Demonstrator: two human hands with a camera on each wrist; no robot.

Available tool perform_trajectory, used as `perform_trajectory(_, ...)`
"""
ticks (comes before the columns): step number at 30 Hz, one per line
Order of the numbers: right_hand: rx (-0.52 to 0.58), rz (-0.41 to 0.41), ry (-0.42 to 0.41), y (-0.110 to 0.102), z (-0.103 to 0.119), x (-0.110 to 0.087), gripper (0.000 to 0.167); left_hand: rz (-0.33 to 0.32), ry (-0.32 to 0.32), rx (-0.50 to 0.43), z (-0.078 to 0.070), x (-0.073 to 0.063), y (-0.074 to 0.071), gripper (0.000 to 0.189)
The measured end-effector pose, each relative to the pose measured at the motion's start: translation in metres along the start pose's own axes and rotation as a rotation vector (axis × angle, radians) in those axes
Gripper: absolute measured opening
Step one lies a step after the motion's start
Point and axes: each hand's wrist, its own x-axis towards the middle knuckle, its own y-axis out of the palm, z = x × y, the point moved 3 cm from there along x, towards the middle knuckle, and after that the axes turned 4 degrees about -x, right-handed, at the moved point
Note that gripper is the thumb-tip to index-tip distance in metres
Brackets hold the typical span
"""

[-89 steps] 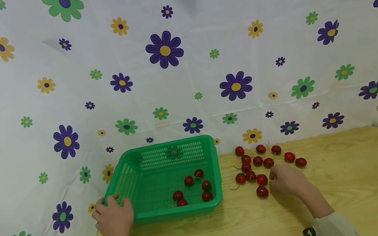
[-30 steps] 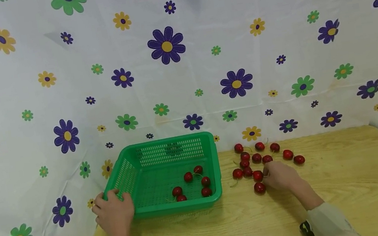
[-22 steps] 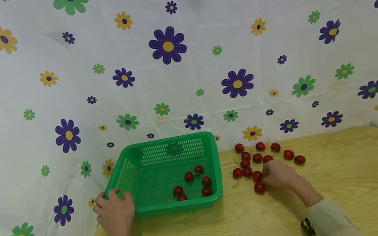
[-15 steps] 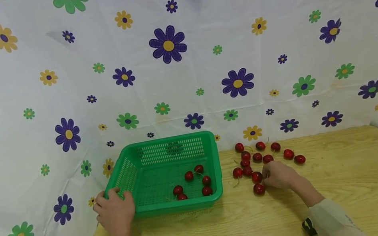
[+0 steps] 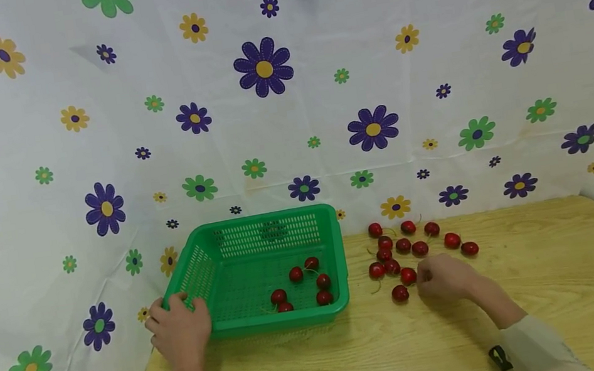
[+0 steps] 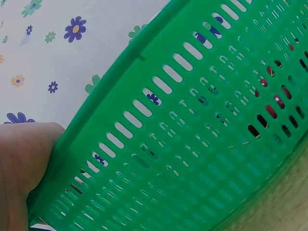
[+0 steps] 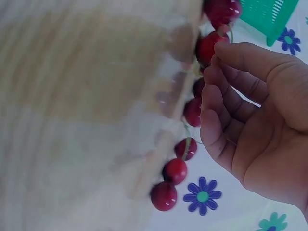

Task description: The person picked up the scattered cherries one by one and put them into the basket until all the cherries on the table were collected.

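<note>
While your left hand [image 5: 181, 333] gripped green basket [image 5: 276, 322] by rim, your right hand [image 5: 448, 279] curled beside cherry [image 5: 408, 276]; couldn't tell if pinching.

Your left hand [image 5: 181, 335] grips the green basket [image 5: 276, 318] by its rim, six cherries [image 5: 295, 274] inside, right of those fingers. Your right hand [image 5: 445, 277] has its fingertips at a table cherry [image 5: 408, 275], contact unclear; other loose cherries [image 5: 403, 245] lie left of and beyond them.

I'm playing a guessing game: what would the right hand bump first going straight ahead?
The right hand would probably meet the nearest cherry first; I can't tell whether they touch.
</note>
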Motion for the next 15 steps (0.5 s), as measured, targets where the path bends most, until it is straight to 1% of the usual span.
perform_trajectory(5, 0.018, 0.002, 0.008, -0.013, 0.006, -0.002, 0.008, 0.013, -0.003, 0.002, 0.0, 0.001, 0.0, 0.046)
perform_trajectory(10, 0.007, -0.007, 0.013, -0.024, 0.011, 0.001, 0.007, 0.025, -0.002, -0.004, 0.001, 0.001, -0.001, 0.045)
perform_trajectory(15, 0.001, -0.023, 0.01, -0.036, 0.018, 0.004, 0.01, 0.016, 0.007, -0.007, 0.002, 0.001, 0.001, 0.045)
